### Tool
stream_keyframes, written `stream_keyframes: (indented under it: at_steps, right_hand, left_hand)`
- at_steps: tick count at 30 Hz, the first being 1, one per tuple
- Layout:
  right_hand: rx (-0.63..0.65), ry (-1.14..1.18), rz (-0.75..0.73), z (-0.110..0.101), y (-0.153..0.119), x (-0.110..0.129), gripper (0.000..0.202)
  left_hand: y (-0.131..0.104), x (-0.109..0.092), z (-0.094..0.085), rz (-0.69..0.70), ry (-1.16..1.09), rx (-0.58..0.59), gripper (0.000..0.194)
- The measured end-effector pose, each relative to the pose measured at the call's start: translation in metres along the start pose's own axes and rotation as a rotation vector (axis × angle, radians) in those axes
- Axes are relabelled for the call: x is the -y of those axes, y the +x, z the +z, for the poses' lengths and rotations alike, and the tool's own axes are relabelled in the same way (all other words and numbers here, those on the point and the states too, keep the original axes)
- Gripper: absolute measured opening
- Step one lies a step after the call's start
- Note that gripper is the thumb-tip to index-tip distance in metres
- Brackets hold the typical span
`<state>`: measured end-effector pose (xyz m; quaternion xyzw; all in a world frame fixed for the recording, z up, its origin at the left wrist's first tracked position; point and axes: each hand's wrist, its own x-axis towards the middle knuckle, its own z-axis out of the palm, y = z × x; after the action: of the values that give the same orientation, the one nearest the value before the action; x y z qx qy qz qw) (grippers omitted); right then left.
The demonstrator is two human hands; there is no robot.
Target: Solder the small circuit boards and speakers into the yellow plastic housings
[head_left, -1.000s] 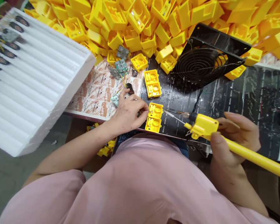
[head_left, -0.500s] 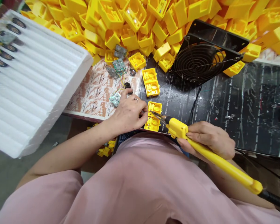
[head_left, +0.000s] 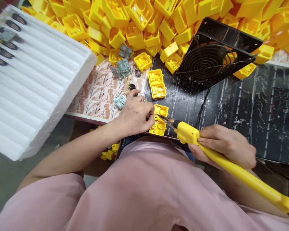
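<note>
Because it is banked along the far side, the heap of yellow plastic housings (head_left: 135,40) leaves me the near stretch of black bench top (head_left: 245,118) to work on. To the left I see a grooved white foam tray (head_left: 50,73), its channels probably meant to keep the round speakers (head_left: 6,53) in rows. The black axial fan (head_left: 203,65) leans at the back, perhaps to draw fumes off. I have the yellow soldering gun (head_left: 226,165) in my right hand (head_left: 227,146), held well back along its handle, presumably for safety from the heat. Right at the bench's front edge lies the near pair of housings (head_left: 159,128), hollow side up, which I take as giving the tip a clear way in; a second pair (head_left: 157,84) lies behind it. Wired keypad boards (head_left: 124,65) lie left of that, within easy reach.

My right forearm comes in low, its fingers wrapped firmly round the handle, the tip angled leftward over the near pair. My left forearm crosses from the other side; that left hand (head_left: 138,114) is palm down, knuckles raised, thumb and index nearly meeting at the pair's left edge. Whether they pinch something small, I cannot tell.
</note>
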<state>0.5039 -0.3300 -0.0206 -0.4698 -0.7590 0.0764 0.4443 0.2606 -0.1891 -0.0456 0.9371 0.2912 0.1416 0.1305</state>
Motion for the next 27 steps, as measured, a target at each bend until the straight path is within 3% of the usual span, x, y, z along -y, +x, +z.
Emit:
stream_keyframes:
  at_steps: [3,7,13,19,23,27]
  right_hand:
    - [-0.085,0.019,0.006,-0.001,0.002,-0.001,0.023]
    - [-0.102,0.057,-0.073,0.003,0.005,-0.001,0.027]
    - [-0.141,-0.074,0.073,0.005,-0.005,0.001,0.060]
    - [-0.188,0.064,0.099,0.007,-0.009,0.002,0.051]
    - [-0.166,-0.037,0.252,0.009,-0.009,0.005,0.047]
    - [-0.180,-0.020,0.100,0.013,-0.005,0.003,0.038]
  left_hand:
    - [0.000,0.000,0.000,-0.010,0.004,0.014,0.017]
    - [0.001,0.000,0.000,-0.002,0.018,0.022,0.018]
    - [-0.001,0.002,0.003,0.052,0.036,-0.038,0.017]
    - [-0.005,0.005,-0.003,0.008,-0.046,-0.023,0.021]
    - [0.000,0.005,0.000,-0.070,-0.052,-0.029,0.022]
    - [0.006,0.005,0.006,-0.068,0.012,-0.018,0.021]
